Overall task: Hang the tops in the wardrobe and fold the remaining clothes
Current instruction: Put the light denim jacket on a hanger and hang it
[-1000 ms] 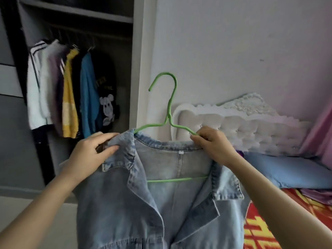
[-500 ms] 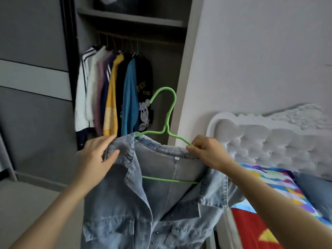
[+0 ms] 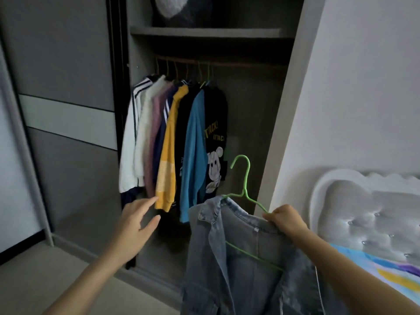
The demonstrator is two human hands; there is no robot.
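Note:
A faded denim shirt hangs on a green wire hanger in front of the open wardrobe. My right hand grips the hanger's right shoulder together with the shirt's collar. My left hand is free, fingers spread, stretched toward the hems of the tops on the rail. Several tops hang there: white, pink, yellow, blue and a black one with a cartoon print.
The right half of the rail is bare. A shelf above holds a dark bundle. A grey sliding door stands left. A white wall edge, a tufted headboard and a bed with colourful sheet are right.
My left hand let go of the shirt's collar and moved out toward the hanging tops. The view swung left and closer to the wardrobe; the shirt now hangs from my right hand alone.

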